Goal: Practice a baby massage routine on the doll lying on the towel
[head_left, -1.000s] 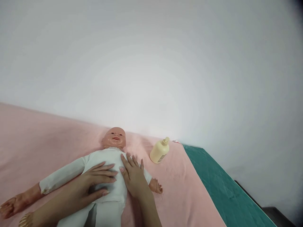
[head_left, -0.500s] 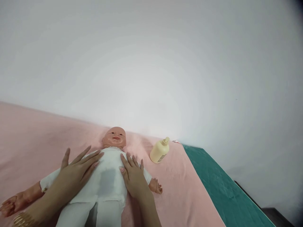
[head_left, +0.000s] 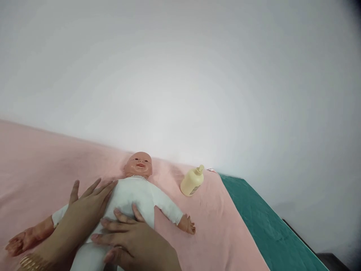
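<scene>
A baby doll (head_left: 141,194) in white clothes lies on its back, head away from me and arms spread to the sides. My left hand (head_left: 88,205) rests flat along the left side of the doll's chest and shoulder, fingers stretched out. Across the doll's lower belly lies my right hand (head_left: 135,237), its fingers spread and pointing left. Neither hand grips anything. Part of the doll's trunk and legs is hidden under my right hand and forearm. A gold bracelet (head_left: 35,261) circles my left wrist.
A pale yellow pump bottle (head_left: 192,181) stands upright to the right of the doll's head. Beneath them is a pink sheet (head_left: 220,226), with a green quilted surface (head_left: 270,226) beyond its right edge. A white wall (head_left: 180,75) rises behind.
My right hand has moved from the doll's right-side chest and shoulder down and left onto its belly, uncovering that arm. My left hand has slid slightly outward and stays on the doll.
</scene>
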`<state>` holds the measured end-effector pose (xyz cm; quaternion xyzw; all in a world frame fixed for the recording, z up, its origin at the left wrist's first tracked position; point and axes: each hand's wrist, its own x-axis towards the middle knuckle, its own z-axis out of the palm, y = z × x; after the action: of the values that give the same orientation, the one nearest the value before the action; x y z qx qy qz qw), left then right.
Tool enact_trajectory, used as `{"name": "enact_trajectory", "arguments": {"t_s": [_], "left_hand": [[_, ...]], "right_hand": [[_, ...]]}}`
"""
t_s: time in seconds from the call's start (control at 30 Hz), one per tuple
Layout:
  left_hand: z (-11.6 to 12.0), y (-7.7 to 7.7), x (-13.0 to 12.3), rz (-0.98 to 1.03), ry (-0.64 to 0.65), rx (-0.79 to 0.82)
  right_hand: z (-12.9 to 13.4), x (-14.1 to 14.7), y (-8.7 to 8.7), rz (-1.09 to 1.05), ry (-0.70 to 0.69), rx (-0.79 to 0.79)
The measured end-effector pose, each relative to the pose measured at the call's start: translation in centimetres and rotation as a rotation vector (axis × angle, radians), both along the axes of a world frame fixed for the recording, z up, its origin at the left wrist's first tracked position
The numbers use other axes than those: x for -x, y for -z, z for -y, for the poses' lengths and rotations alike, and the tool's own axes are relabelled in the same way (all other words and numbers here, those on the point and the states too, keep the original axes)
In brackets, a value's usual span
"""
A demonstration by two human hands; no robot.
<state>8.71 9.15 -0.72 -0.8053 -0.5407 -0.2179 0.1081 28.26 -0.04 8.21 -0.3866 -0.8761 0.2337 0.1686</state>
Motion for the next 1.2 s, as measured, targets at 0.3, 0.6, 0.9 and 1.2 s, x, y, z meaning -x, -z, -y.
{"name": "enact_trajectory", "arguments": {"t_s": [0.3,0.6,0.9,1.2], "left_hand": [[0.3,-1.1,0.0,0.016,0.018,0.144],[0.2,-1.2,-0.3,0.154,0.026,0.072],[-0.4,-0.4,-0.2,0.284,0.257,0.125],[4.9,-9.4,-2.0,0.136,0.831,0.521]], "right_hand": [[-2.1,-1.1,-0.4,-0.002,0.122,0.162],[-3.4,-3.0,1.1,0.083,0.443,0.117],[-3.7,-3.5,1.3,0.176,0.592,0.139],[-3.6,-3.5,1.1,0.199,0.571,0.138]]}}
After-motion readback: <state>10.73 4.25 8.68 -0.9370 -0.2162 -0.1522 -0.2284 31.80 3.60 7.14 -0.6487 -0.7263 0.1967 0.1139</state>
